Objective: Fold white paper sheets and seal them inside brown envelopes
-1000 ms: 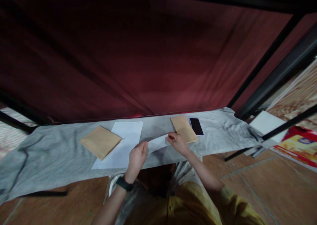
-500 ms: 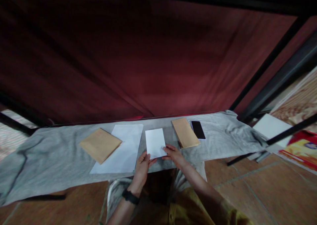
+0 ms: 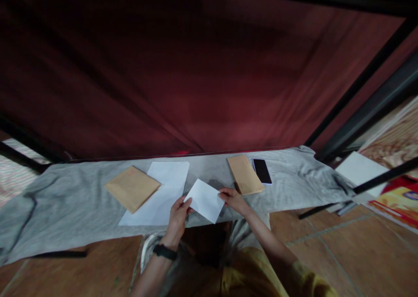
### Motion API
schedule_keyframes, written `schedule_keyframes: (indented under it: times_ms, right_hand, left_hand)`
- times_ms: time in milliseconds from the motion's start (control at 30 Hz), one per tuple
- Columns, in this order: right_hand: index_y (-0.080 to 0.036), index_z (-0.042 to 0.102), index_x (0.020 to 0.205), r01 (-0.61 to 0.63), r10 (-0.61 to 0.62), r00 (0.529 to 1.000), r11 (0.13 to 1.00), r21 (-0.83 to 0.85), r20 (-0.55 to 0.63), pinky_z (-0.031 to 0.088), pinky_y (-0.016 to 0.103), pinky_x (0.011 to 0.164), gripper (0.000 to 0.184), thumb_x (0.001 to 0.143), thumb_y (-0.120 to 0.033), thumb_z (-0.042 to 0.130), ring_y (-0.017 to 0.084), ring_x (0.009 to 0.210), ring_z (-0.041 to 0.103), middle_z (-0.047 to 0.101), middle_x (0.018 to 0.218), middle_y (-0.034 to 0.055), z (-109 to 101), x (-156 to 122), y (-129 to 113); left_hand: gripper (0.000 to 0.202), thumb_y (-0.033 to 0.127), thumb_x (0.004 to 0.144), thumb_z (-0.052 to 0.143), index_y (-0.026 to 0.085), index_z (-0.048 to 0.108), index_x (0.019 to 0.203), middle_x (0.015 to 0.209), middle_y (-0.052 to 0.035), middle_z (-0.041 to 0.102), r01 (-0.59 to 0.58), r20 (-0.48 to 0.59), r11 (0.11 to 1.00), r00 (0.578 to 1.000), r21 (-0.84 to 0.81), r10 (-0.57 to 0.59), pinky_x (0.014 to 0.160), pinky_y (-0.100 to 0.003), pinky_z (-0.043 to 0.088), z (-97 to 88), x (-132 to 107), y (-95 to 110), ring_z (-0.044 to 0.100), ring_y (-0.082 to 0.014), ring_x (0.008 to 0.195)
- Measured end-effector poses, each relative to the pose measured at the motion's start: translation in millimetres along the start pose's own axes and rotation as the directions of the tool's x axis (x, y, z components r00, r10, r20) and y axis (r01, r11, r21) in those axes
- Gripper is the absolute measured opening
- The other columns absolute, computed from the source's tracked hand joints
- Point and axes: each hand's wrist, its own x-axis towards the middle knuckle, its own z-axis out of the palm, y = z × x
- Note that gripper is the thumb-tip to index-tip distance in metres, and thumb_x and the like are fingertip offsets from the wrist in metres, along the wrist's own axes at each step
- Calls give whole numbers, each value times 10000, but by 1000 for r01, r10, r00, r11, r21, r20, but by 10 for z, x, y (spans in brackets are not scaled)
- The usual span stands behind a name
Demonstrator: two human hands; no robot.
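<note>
Holds a small white paper (image 3: 205,202) turned cornerwise above the near edge of the worktop (image 3: 209,167), fingers of left hand (image 3: 179,213) and right hand (image 3: 232,199) pinched tight on opposite corners. Has a square brown packet (image 3: 132,188) overlapping a larger sheet (image 3: 168,192) leftward, a long brown packet (image 3: 245,174) beside a phone (image 3: 262,171) rightward.

A phone (image 3: 262,171) lies screen up on the grey cloth (image 3: 294,188) that covers the desk, toward its right end. Behind the desk hangs a dark red curtain (image 3: 209,92), with a slanting black bar (image 3: 359,83) at the right. Beyond the desk's right end are a flat white panel (image 3: 357,168) and a red and yellow package (image 3: 396,203). Reddish-brown tiles (image 3: 313,253) cover the floor.
</note>
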Motion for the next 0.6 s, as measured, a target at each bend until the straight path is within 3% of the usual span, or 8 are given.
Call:
schedule_keyframes:
  times_ms: [167, 300, 433, 600]
  right_hand:
    - [-215, 694, 770, -54, 49, 996, 996, 72, 72, 538, 259, 554, 339, 672, -528, 778, 137, 596, 608, 648, 686, -32, 94, -123, -4]
    - [-221, 661, 763, -74, 95, 993, 957, 282, -63, 588, 314, 629, 401, 610, -557, 820, 167, 686, 633, 659, 759, -8, 268, -173, 5]
    - [-228, 656, 784, -33, 97, 980, 941, 336, -173, 592, 334, 621, 422, 590, -564, 824, 183, 695, 631, 653, 788, 7, 418, -175, 46]
    - [-234, 664, 812, -50, 94, 984, 961, 272, -151, 562, 306, 573, 382, 624, -536, 804, 183, 677, 634, 655, 764, -5, 396, -195, 100]
  left_hand:
    - [611, 563, 496, 860, 151, 686, 912, 622, 43, 604, -63, -38, 998, 997, 5, 63, 538, -229, 424, 3, 112, 132, 555, -108, 565]
    - [645, 576, 569, 831, 171, 653, 1039, 803, -28, 710, 6, 36, 1000, 999, 18, -7, 665, -293, 520, 56, 39, 121, 672, -168, 713]
    - [546, 503, 577, 826, 170, 656, 975, 779, -35, 719, 111, 166, 989, 978, 99, -126, 640, -276, 509, 81, -139, -84, 675, -168, 693]
    - [396, 482, 602, 747, 168, 660, 826, 659, -3, 667, 91, 269, 973, 952, 211, -147, 545, -237, 417, -12, -172, -173, 583, -122, 558]
